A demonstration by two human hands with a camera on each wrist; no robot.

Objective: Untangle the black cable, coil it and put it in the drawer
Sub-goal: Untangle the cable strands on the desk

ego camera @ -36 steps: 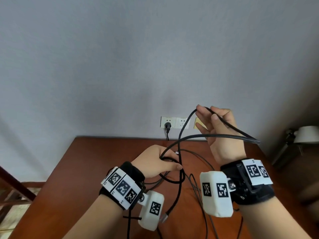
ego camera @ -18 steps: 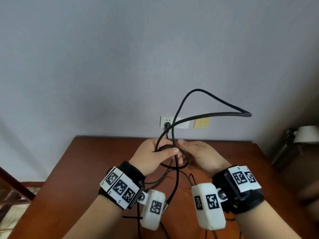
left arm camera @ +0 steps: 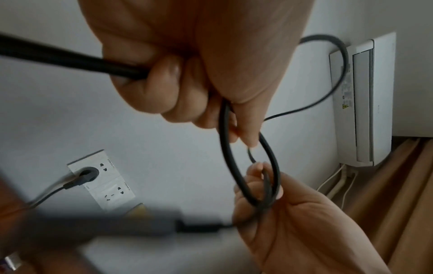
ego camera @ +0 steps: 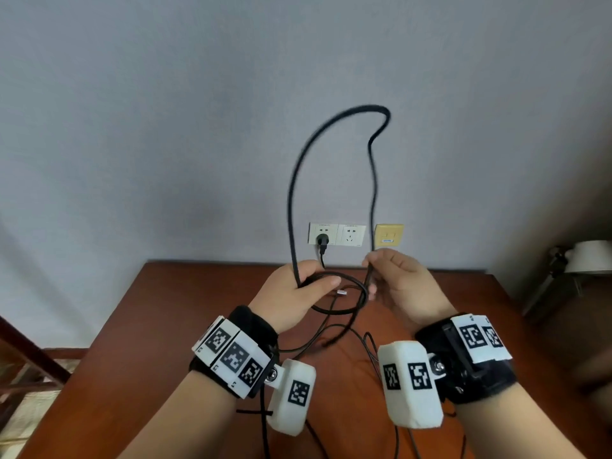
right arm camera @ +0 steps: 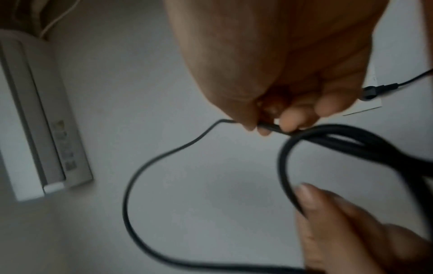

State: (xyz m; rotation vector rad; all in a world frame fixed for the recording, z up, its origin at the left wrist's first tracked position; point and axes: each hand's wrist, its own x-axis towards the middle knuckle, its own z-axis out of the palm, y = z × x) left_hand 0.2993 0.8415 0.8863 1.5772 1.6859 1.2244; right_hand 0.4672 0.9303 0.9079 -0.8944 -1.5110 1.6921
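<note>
The black cable arches in a tall loop against the wall above both hands. My left hand grips a small coil of it over the wooden table; the coil hangs below the curled fingers in the left wrist view. My right hand pinches the loop's other strand between thumb and fingertips, and in the right wrist view that strand runs out from the pinch. Both hands are raised above the table, close together. No drawer is in view.
Wall sockets sit behind the hands, with a separate black plug in the left one. Thin wires trail across the table under the wrists. A white lamp stands at the right, a wooden chair at the left.
The loop swung from leaning right to standing tall and upright. My right hand moved away from my left, still pinching a strand. The left hand kept its grip on the coil.
</note>
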